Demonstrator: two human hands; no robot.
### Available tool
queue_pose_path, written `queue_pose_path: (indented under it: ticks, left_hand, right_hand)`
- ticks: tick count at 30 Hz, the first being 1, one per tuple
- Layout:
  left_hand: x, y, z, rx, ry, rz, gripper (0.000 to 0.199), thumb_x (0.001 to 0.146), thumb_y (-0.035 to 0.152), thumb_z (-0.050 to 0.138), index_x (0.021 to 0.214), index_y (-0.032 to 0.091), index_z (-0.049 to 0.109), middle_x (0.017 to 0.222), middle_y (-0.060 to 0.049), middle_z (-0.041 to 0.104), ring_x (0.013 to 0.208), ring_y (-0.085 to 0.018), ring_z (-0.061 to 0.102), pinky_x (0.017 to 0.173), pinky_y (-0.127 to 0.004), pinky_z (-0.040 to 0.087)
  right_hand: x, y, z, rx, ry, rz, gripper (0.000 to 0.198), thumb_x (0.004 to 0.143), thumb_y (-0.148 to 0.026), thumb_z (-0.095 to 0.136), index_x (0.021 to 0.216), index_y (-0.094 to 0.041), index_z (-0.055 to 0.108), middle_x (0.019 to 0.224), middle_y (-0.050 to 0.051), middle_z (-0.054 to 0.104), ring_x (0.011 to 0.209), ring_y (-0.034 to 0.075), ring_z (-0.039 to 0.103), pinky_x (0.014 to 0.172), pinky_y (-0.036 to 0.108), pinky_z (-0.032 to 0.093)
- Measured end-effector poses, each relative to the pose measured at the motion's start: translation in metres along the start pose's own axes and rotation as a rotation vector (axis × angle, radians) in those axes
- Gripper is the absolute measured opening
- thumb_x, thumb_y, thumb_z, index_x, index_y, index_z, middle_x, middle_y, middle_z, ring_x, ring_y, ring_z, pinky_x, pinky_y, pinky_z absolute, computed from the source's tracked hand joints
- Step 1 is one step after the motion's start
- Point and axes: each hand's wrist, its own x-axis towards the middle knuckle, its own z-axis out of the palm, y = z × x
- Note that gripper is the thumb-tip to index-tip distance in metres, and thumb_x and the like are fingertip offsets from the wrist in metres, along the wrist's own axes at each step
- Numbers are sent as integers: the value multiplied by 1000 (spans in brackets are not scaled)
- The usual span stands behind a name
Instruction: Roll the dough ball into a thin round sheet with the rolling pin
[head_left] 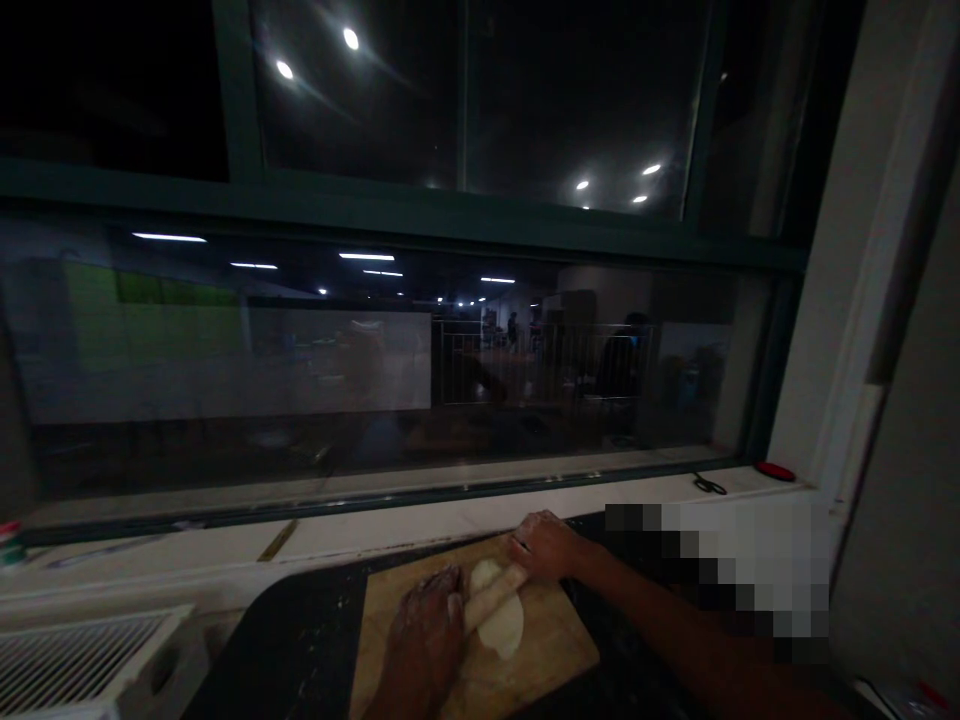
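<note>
A wooden rolling pin lies slantwise across a flat, pale sheet of dough on a wooden board. My left hand, dusted with flour, is closed round the pin's near left end. At its far right end, my right hand grips it with curled, floury fingers. Dough shows on both sides of the pin, and the part under it is hidden. Both ends of the pin are covered by my hands.
The board rests on a dark table with flour specks, against a white windowsill. Scissors and a red round object lie on the sill's right. A white slatted radiator stands at left. A dark window rises behind.
</note>
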Motion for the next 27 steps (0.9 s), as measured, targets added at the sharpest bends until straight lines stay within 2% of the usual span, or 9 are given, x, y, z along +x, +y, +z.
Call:
queue_pose_path:
  ticks: [2, 4, 7, 10, 14, 18, 21, 24, 27]
  left_hand:
    - [4, 5, -5, 37, -71, 10, 42, 91, 11, 35, 118, 16, 68, 122, -10, 71, 114, -26, 65, 98, -44, 53]
    - [7, 11, -10, 68, -155, -6, 42, 90, 12, 36, 119, 16, 67, 126, -11, 69, 117, -27, 64, 100, -45, 52]
    - [12, 19, -18, 80, -273, -62, 45, 92, 15, 34, 124, 14, 65, 132, -13, 65, 120, -28, 61, 103, -45, 49]
    - [16, 27, -27, 58, -347, -139, 49, 94, 16, 30, 133, 9, 58, 138, -15, 60, 125, -27, 58, 107, -44, 46]
    - [20, 34, -40, 34, -394, -181, 49, 96, 18, 31, 139, 9, 52, 142, -16, 56, 129, -26, 54, 110, -42, 42]
    - [20, 38, -51, 45, -416, -111, 48, 93, 13, 32, 135, 10, 58, 144, -15, 54, 133, -27, 51, 112, -42, 41]
    - [19, 39, -51, 46, -404, -86, 48, 94, 13, 33, 135, 10, 57, 144, -14, 55, 132, -27, 52, 111, -41, 42]
    - [18, 40, -47, 72, -386, -84, 49, 94, 13, 33, 136, 11, 56, 143, -14, 56, 132, -28, 52, 110, -43, 42]
    - [20, 40, -43, 68, -355, -114, 48, 92, 12, 34, 134, 13, 58, 139, -14, 59, 128, -29, 54, 106, -47, 44]
  right_hand:
    - [11, 7, 12, 23, 12, -55, 38, 102, -29, 37, 95, -17, 72, 97, 10, 75, 95, 22, 67, 89, 35, 49]
    - [13, 13, 31, 98, 92, -106, 37, 103, -26, 34, 110, -20, 69, 114, 8, 72, 111, 21, 62, 99, 36, 45]
    - [4, 22, 58, 243, 202, -150, 40, 104, -26, 31, 131, -22, 60, 137, 7, 61, 131, 19, 50, 111, 38, 39]
    - [-11, 25, 70, 297, 194, -164, 43, 104, -27, 32, 137, -19, 57, 144, 9, 55, 137, 19, 45, 116, 38, 35]
    - [-36, 15, 66, 303, 181, -95, 47, 104, -30, 28, 141, -14, 54, 144, 12, 55, 139, 22, 42, 118, 42, 33]
    - [-66, -4, 58, 373, 188, 70, 51, 106, -36, 22, 140, -15, 55, 144, 9, 54, 138, 20, 44, 117, 39, 37]
    - [-78, -10, 59, 356, 195, 114, 50, 106, -37, 24, 140, -18, 55, 145, 7, 54, 138, 21, 45, 117, 40, 37]
    - [-69, -6, 58, 288, 143, 97, 50, 105, -32, 23, 138, -15, 57, 144, 10, 54, 138, 22, 45, 117, 41, 35]
    - [-41, 3, 51, 236, 107, 52, 48, 104, -26, 24, 136, -15, 58, 141, 11, 57, 135, 22, 47, 114, 40, 37]
